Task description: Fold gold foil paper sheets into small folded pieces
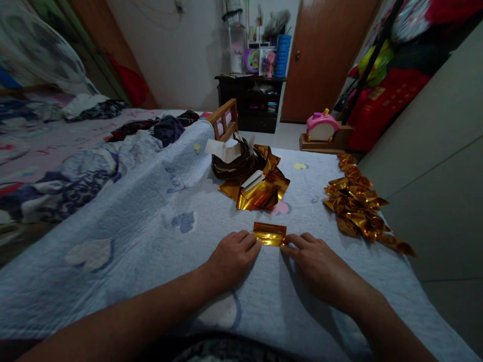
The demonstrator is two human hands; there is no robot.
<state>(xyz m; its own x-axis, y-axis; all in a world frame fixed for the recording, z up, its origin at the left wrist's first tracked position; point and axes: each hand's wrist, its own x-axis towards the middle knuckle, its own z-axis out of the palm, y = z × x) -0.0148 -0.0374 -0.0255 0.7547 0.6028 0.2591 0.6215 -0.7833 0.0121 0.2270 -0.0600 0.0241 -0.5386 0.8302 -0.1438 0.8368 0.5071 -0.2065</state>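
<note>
A small sheet of gold foil paper (269,234), with a fold running along its length, lies on the pale blue quilt between my hands. My left hand (234,255) pinches its left end, thumb and fingers together. At the opposite end, my right hand (311,259) pinches the near right corner. Just beyond is a loose pile of gold foil sheets (260,193), some showing a white back. Over on the right edge of the quilt sits a heap of folded gold foil pieces (354,201).
The quilt (158,266) covers the bed, with its raised left side next to another bed strewn with clothes (86,166). A wooden rail (226,120) stands behind the foil pile. Farther back are a dark cabinet (247,105), a pink toy (322,125) and a wooden door (320,65).
</note>
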